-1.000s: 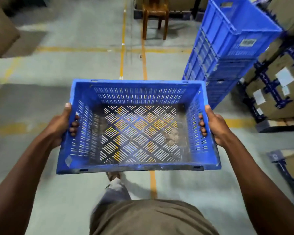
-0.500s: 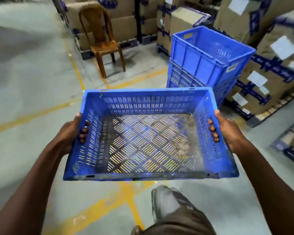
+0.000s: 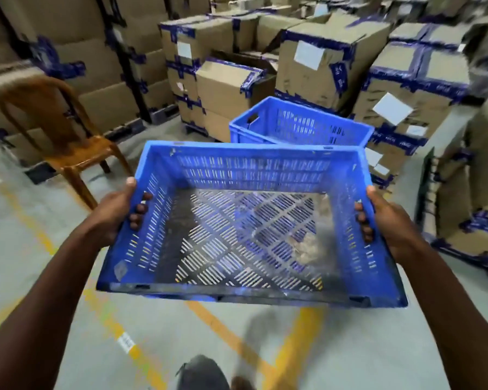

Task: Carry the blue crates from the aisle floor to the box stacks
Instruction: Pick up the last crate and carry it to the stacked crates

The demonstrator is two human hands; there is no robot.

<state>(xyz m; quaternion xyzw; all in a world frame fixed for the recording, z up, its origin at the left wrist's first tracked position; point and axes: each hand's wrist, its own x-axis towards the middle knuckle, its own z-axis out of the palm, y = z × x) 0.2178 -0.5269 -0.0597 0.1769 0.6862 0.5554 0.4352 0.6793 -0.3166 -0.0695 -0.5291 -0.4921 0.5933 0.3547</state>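
Carrying is the step in hand: a blue perforated crate [image 3: 245, 220] is held clear of the floor, level in front of the person, above the yellow aisle lines [image 3: 296, 342]. The left hand [image 3: 116, 212] grips the left end wall, thumb over the rim and fingers curled through the handle slot to the inside. The right hand [image 3: 383, 218] grips the right end wall the same way. The crate holds nothing but some dust or debris on its slotted base.

Just beyond its far rim stands a second blue crate [image 3: 302, 122], open side up, close against the taped cardboard box stacks [image 3: 321, 60]. What it rests on is hidden. A brown plastic chair [image 3: 59, 130] stands to the left, apart from the path.

Judgement: the transport leg is nearly complete. The next move calls for bringing the held crate over the standing one, squaring the rims and lowering it evenly before either hand lets go. A skewed descent could leave it resting crooked. The frame is blurred by motion.
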